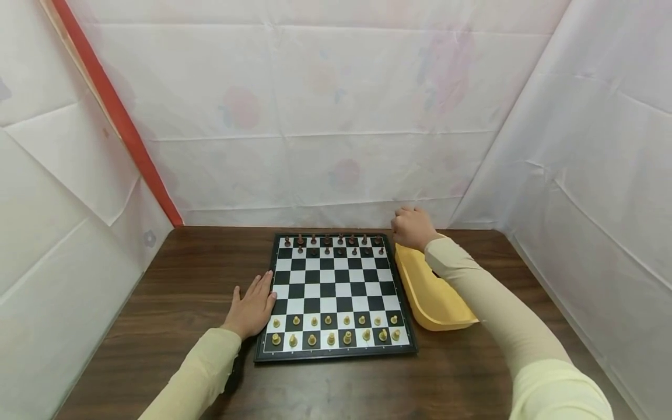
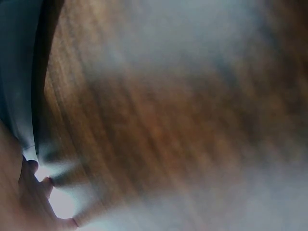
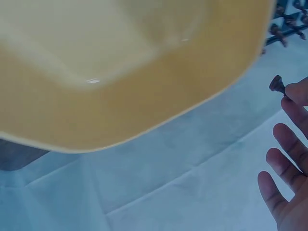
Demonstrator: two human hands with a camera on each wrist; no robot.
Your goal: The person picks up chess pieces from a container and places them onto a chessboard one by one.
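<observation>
Dark chess piece (image 3: 277, 84) pinched at the right hand's (image 1: 412, 227) fingertips, just beyond the yellow tray (image 1: 430, 291). Left hand (image 1: 253, 308) lies flat, fingers straight, touching the chessboard's (image 1: 336, 291) edge on the counter (image 1: 184, 274).

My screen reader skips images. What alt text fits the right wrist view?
A right hand pinches a dark chess piece at its fingertips, beside a large yellow tray filling most of the frame. More dark pieces stand at top right, above white cloth.
</observation>
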